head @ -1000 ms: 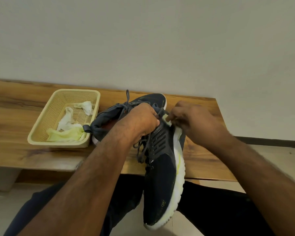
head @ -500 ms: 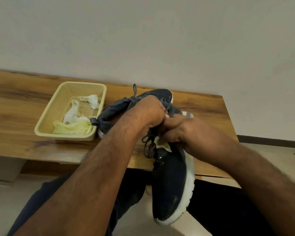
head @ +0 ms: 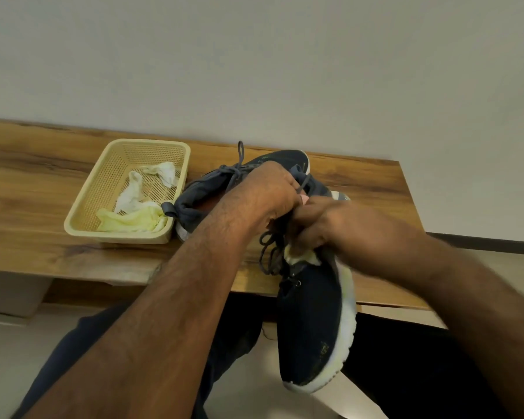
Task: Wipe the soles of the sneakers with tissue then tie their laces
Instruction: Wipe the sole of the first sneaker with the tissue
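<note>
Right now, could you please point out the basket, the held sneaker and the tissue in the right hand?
basket [head: 180,151]: head view, far rim.
held sneaker [head: 310,316]: head view, dark toe upper.
tissue [head: 303,257]: head view, crumpled edge.

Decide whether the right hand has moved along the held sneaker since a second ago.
Yes. The right hand, gripping pale tissue, has slid from the held dark blue sneaker's white sole edge across onto its laces, nearer the left hand.

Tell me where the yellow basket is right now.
In the head view the yellow basket sits on the wooden bench, left of centre, its right side against the heel of the sneaker lying on the bench; crumpled tissues lie inside it.
</note>
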